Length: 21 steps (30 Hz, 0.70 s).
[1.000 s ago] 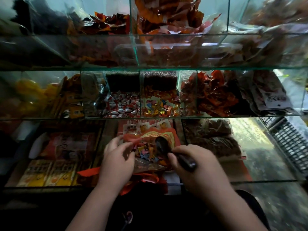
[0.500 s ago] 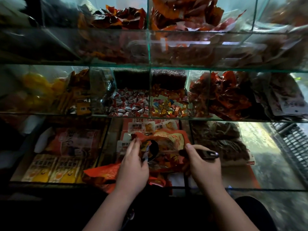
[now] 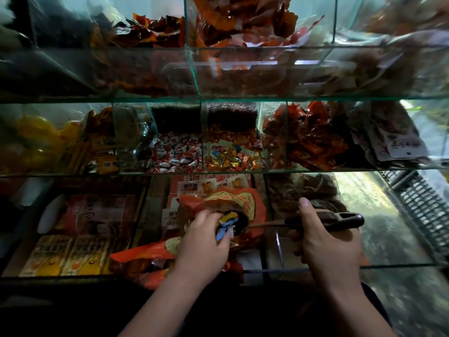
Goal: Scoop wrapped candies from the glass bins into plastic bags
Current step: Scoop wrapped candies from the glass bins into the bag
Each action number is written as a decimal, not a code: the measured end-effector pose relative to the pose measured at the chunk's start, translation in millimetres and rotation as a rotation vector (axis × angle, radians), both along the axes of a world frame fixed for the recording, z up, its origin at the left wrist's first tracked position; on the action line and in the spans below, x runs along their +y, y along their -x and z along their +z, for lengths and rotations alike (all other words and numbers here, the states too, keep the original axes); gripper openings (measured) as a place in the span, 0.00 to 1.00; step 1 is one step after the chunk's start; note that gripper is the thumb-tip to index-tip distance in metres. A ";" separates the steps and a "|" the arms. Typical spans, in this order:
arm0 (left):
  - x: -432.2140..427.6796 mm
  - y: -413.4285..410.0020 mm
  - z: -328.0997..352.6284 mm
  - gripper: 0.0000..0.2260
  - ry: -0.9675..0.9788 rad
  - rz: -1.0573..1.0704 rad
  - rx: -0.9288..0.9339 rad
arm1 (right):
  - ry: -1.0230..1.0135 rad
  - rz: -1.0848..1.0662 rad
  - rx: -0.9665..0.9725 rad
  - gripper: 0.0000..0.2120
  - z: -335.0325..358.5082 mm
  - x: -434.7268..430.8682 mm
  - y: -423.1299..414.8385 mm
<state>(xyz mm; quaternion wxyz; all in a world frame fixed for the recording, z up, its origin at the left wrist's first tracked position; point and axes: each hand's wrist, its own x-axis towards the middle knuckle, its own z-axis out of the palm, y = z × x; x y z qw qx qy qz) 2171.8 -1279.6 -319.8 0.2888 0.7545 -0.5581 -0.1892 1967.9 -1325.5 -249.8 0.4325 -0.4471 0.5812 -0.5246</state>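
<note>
Tiered glass bins [image 3: 218,171] are filling the frame; at lower centre the right hand [image 3: 325,242] is gripping a dark scoop [image 3: 337,218], tipping wrapped candies [image 3: 227,223] into the red plastic bag [image 3: 245,203] whose mouth the left hand [image 3: 206,242] is pinching open; next, probably, tilting further without spilling.

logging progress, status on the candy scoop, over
Right hand grips scoop. Left hand rests on candies in the scoop bowl at orange bag mouth; grip unclear. Nothing in the way.

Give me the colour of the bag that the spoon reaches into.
The bag is orange-red with a yellow printed patch; the head view shows it.
</note>
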 end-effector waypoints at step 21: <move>-97.3 -16.1 59.0 0.17 0.240 -0.070 -0.057 | 0.014 0.139 -0.240 0.18 49.6 -17.2 1.6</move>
